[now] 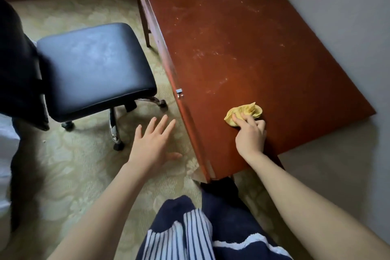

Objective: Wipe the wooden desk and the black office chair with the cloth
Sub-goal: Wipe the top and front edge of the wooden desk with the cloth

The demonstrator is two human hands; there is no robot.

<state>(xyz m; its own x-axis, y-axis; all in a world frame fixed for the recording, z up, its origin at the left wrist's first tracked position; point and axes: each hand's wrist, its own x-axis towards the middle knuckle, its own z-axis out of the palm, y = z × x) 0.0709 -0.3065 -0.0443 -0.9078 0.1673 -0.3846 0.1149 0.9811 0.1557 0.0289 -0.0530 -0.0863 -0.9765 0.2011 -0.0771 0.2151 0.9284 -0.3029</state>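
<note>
A reddish-brown wooden desk (242, 53) runs along the right wall, its top marked with pale dusty streaks. A crumpled yellow cloth (245, 113) lies on the desk near its front end. My right hand (251, 135) holds the cloth against the desktop, fingers curled onto its near side. To the left stands the black office chair (95, 67), its padded seat facing the desk and its dark backrest at the far left. My left hand (153, 143) hovers over the carpet between chair and desk, fingers spread and holding nothing.
Patterned green-beige carpet (73, 175) covers the floor. A metal drawer knob (179, 93) sticks out of the desk's front edge. The chair's chrome base and castors (118, 145) sit close to my left hand. A grey wall (348, 27) borders the desk on the right.
</note>
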